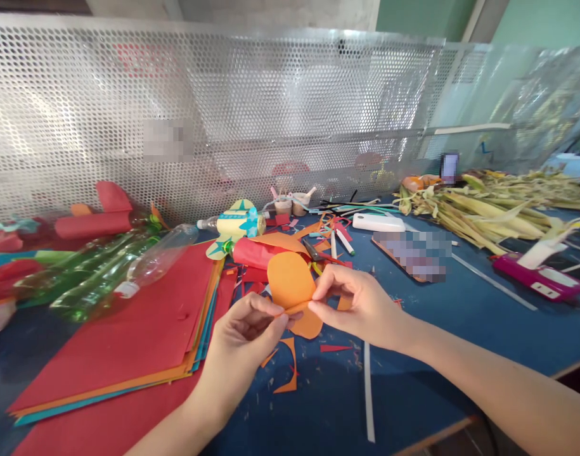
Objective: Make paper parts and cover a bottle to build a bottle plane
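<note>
An orange paper cutout [290, 278] with rounded lobes is held up over the table, creased across its middle. My left hand [246, 345] pinches the crease at its left end, thumb and fingertips together. At the right end of that crease, my right hand [354, 307] pinches the paper in the same way. Just behind the cutout lies a bottle wrapped in red paper [251, 253], with an orange sheet on it. Dark-bladed scissors [311, 249] lie partly hidden behind the cutout. Orange scraps [290, 367] are scattered below my hands.
Stacked coloured paper [128, 335] and plastic bottles [99, 272] lie at left. A yellow-and-blue decorated bottle [237, 223] lies behind. To the right are a phone [408, 256], a white strip [368, 392], dried husks [489, 212] and a purple power strip [541, 278]. Perforated metal [270, 114] closes the back.
</note>
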Demonstrator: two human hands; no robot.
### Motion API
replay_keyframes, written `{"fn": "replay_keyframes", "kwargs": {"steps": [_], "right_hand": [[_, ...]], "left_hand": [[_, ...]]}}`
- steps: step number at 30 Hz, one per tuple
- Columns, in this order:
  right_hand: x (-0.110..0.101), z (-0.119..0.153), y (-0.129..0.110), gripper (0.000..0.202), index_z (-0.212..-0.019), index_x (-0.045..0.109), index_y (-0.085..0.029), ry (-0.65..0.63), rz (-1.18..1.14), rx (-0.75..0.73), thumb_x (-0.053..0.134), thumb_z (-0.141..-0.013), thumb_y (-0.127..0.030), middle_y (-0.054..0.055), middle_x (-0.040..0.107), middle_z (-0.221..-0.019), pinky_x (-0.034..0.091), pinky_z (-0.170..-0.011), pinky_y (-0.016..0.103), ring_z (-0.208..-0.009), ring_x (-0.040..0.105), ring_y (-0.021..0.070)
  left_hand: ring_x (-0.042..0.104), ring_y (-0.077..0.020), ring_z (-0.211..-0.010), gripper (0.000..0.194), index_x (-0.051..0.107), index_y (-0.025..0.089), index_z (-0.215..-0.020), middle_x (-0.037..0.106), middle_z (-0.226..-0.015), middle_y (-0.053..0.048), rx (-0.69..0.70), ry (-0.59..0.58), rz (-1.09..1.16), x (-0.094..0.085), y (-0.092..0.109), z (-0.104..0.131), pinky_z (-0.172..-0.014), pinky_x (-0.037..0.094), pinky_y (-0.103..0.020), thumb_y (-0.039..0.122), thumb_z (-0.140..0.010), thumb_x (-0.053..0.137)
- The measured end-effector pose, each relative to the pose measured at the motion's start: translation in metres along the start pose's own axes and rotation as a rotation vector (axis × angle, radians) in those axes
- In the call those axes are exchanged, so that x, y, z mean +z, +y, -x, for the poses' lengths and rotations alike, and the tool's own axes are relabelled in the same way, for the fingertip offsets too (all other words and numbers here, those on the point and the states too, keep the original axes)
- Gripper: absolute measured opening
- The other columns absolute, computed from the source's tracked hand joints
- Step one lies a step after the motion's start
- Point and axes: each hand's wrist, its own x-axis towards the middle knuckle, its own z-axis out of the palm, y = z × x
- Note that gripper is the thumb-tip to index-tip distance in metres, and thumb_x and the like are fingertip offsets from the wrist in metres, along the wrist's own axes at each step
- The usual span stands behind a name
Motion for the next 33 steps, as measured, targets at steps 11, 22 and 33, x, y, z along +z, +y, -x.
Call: {"fn": "replay_keyframes", "kwargs": {"steps": [11,22,33], "right_hand": [[0.003,0.002,0.003,0.018,-0.091,0.045,-0.024,-0.021,0.064,-0.093,0.056,-0.082,-0.013,-0.003,0.053,-0.079,0.052,-0.07,0.026,-0.071,0.058,0.0113],[0.013,0.007,0.005,0.021,-0.089,0.045,-0.024,-0.041,0.0,0.013,0.064,-0.081,-0.022,-0.003,0.052,-0.083,0.049,-0.063,0.022,-0.07,0.056,0.0106],[0.005,0.002,0.003,0.011,-0.095,0.05,-0.023,-0.051,-0.169,0.042,0.051,-0.088,-0.014,-0.001,0.054,-0.088,0.055,-0.073,0.023,-0.075,0.062,0.0094]], "left_hand": [[0.073,-0.0174,-0.076,0.021,0.062,0.02,-0.071,0.071,-0.069,0.002,-0.044,-0.001,0.088,0.005,0.0,0.0,-0.076,0.057,-0.023,0.033,-0.069,0.078],[0.064,-0.0067,-0.055,0.012,0.06,0.02,-0.065,0.062,-0.058,0.007,0.155,0.074,-0.046,0.013,0.0,0.005,-0.054,0.052,-0.011,0.015,-0.067,0.072],[0.073,-0.0144,-0.08,0.021,0.051,0.023,-0.083,0.072,-0.073,0.004,0.038,0.044,0.074,0.006,-0.001,0.002,-0.074,0.055,-0.017,0.027,-0.076,0.07]]}}
